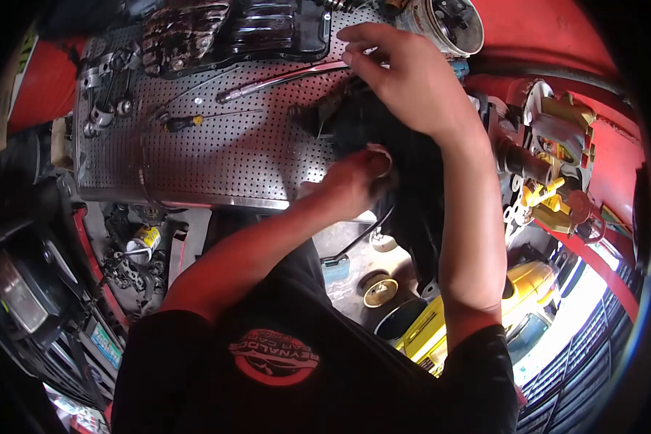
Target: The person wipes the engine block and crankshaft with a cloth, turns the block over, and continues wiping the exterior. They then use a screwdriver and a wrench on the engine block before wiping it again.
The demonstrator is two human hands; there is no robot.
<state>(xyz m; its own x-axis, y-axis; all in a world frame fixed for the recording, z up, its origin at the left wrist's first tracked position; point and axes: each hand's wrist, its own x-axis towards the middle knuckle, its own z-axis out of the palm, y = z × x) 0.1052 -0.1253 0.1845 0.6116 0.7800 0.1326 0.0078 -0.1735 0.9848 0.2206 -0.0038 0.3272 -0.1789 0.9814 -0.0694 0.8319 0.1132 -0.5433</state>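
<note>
A dark, bulky black part (pixel 394 155) stands at the right edge of the perforated metal bench top (pixel 217 163). My left hand (pixel 356 176) is closed against its near side, fingers wrapped on it. My right hand (pixel 401 76) reaches over the top of the part. Its fingers pinch the end of a long chrome wrench (pixel 282 78) that lies across the bench. Most of the black part is hidden behind my forearms.
A black oil pan (pixel 267 29) sits at the bench's far edge, with a screwdriver (pixel 188 121) and sockets (pixel 101 116) at its left. A metal cylinder part (pixel 448 25) is far right. Gold-coloured machinery (pixel 557 155) stands right; a yellow container (pixel 528 289) and cans lie below.
</note>
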